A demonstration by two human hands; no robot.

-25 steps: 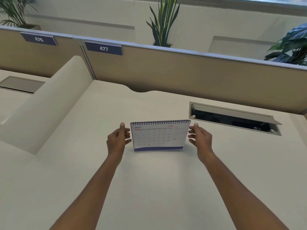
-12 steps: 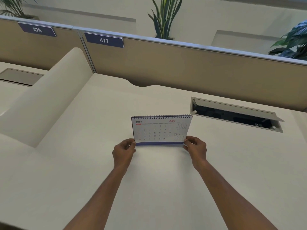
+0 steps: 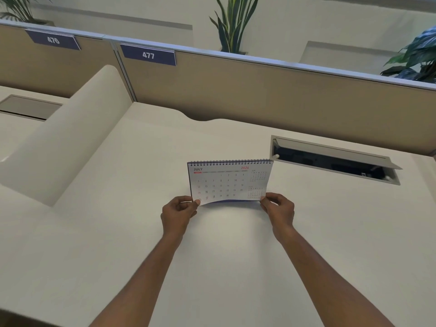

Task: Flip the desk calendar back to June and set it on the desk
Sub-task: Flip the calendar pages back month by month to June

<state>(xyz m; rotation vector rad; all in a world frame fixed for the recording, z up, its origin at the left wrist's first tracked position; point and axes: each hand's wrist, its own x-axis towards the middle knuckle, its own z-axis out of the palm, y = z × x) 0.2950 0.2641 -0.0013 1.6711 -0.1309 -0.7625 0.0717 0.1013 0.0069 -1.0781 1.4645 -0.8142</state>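
Reaching forward from the near edge of the bench (image 3: pixel 118 244), your two bare forearms run out over its pale top towards the middle. Your left hand (image 3: pixel 178 213) has its fingers (image 3: pixel 191 201) pinched shut on the lower left corner of the desk calendar (image 3: pixel 230 181). Your right hand (image 3: pixel 279 210) pinches the lower right corner the same way, thumb and fingers closed on the sheet. Between the two hands the front sheet's lower edge bows upward, and a dark blue strip shows along that edge.

The calendar stands roughly upright near the middle of the bench, its spiral binding along the top and its printed face towards you. That face reads JULY at the upper left and 2026 in red at the upper right, with two small month grids down the right side. Whether its base touches the bench cannot be told.

Just beyond the calendar's right top corner, towards the far right of the bench, a cable tray (image 3: pixel 335 159) is sunk into the top with its lid tilted open. A rounded cream divider (image 3: pixel 70 135) slopes along the left edge. Across the far edge stands a tan partition (image 3: pixel 271 95) bearing a blue sign (image 3: pixel 148 54) marked 477. Behind the partition rises a plant (image 3: pixel 233 24).
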